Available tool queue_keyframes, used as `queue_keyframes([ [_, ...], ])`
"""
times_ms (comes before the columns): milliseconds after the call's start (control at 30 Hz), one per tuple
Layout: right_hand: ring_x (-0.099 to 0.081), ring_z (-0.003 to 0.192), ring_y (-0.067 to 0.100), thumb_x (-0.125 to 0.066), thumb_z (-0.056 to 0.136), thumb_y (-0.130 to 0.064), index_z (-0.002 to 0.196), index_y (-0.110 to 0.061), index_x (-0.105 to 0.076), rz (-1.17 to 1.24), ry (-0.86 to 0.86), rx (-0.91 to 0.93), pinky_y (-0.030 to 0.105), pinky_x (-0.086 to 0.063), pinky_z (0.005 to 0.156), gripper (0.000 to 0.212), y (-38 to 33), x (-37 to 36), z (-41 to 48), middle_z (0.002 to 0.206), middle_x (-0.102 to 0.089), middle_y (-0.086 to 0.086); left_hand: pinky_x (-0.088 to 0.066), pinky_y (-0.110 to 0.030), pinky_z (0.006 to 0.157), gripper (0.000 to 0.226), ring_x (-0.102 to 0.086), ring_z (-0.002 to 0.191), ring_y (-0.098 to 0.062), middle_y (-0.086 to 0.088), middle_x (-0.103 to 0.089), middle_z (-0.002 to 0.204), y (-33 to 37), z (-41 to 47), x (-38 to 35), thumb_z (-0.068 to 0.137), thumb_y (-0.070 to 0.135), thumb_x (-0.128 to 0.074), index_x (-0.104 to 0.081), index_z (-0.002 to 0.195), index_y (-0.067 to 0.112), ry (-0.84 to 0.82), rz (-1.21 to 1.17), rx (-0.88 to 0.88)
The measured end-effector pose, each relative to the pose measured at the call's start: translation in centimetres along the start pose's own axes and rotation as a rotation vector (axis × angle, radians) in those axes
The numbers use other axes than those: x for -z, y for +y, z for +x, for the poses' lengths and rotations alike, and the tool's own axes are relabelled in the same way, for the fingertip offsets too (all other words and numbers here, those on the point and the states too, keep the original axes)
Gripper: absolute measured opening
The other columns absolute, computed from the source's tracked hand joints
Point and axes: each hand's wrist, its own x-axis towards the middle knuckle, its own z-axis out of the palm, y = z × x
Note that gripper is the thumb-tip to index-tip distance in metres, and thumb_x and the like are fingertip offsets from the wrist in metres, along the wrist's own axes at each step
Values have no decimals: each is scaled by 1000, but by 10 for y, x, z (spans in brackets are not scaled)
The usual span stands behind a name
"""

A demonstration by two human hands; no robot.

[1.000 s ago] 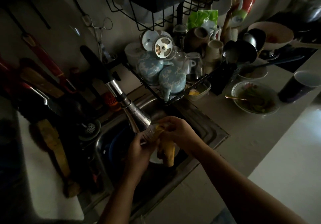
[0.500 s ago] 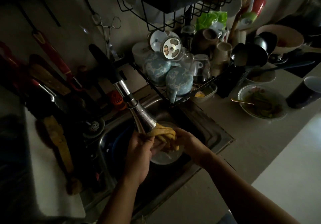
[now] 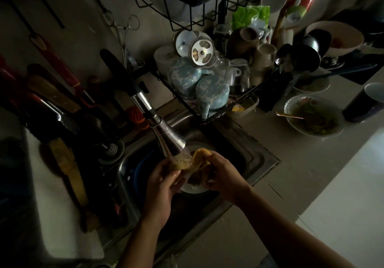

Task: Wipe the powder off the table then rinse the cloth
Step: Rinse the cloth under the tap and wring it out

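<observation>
Obs.: you are holding the yellow cloth [image 3: 200,155] right at the mouth of the faucet spray head [image 3: 169,141], over the sink [image 3: 261,157], near the centre of the scene.

Change: a second ago the cloth was hanging down in a long strip from your right hand [image 3: 223,176], below the nozzle. Now you are bunching it between both hands, and a water stream [image 3: 182,157] is hitting its left end.

Grip: your left hand [image 3: 164,181] is curling its fingers round the wet left end. Your right hand is clamping the right end, with its fingers wrapped over the fabric. Neither hand is free.

Below: a white plate [image 3: 192,189] is sitting in the basin directly under the cloth and is catching the runoff.

Reading: you are working on the rinse, and it looks about midway, since only one end is getting soaked. The countertop [image 3: 311,163] to the right is too dim to check for leftover powder.

Next, likely: you will be feeding the dry end under the flow, then wringing.
</observation>
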Motion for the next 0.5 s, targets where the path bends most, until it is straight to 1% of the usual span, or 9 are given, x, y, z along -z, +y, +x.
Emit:
queue_keyframes([
  [67, -65, 93, 28, -57, 98, -39, 116, -23, -67, -53, 10, 30, 34, -53, 66, 26, 0, 0, 0, 111, -68, 11, -53, -37, 85, 36, -65, 113, -21, -1, -67, 125, -5, 1, 2, 90, 18, -60, -62, 126, 24, -4, -10, 37],
  [167, -70, 86, 21, -63, 91, -41, 115, -19, -64, -181, -8, 71, 39, -59, 73, 33, -2, -6, -2, 107, -70, 8, -55, -35, 85, 44, -66, 111, -19, -3, -67, 125, -9, 1, 0, 83, 34, -70, -62, 126, 26, -4, 15, 79],
  [200, -70, 84, 21, -64, 89, -42, 114, -17, -64, -199, -21, 77, 38, -58, 73, 35, -1, -8, -2, 104, -70, 8, -55, -34, 85, 44, -66, 110, -17, -2, -67, 124, -10, 0, -1, 81, 40, -73, -62, 123, 30, 4, 43, 81],
  [267, -66, 82, 26, -64, 86, -44, 109, -14, -64, -188, -43, 84, 35, -55, 69, 38, -2, -12, -3, 96, -71, 10, -54, -35, 89, 36, -66, 108, -14, 3, -66, 122, -11, -1, -5, 80, 48, -71, -62, 114, 41, 28, 101, 68],
  [333, -64, 83, 30, -62, 92, -40, 109, -14, -65, -172, -46, 77, 37, -54, 69, 31, 0, -12, 0, 94, -71, 11, -53, -37, 93, 31, -65, 109, -13, 8, -65, 120, -11, 0, -7, 80, 54, -66, -60, 110, 49, 53, 132, 49],
  [367, -64, 84, 30, -60, 96, -35, 109, -15, -65, -174, -29, 71, 39, -54, 71, 24, 2, -10, 2, 94, -71, 11, -53, -39, 94, 33, -65, 110, -14, 7, -65, 121, -10, 2, -7, 81, 57, -64, -61, 112, 48, 63, 127, 41],
  [433, -66, 84, 26, -58, 100, -18, 105, -15, -65, -198, 23, 49, 41, -54, 74, 9, 9, -3, 9, 95, -69, 9, -54, -40, 93, 43, -66, 110, -17, 1, -66, 124, -6, 5, -4, 84, 57, -61, -61, 122, 37, 88, 55, 30],
  [500, -67, 80, 22, -57, 97, -6, 102, -14, -64, -211, 33, 18, 36, -54, 68, 11, 12, 5, 14, 95, -68, 10, -55, -39, 91, 54, -67, 110, -20, -6, -65, 125, -2, 8, -1, 86, 52, -62, -57, 130, 22, 114, -44, 36],
])
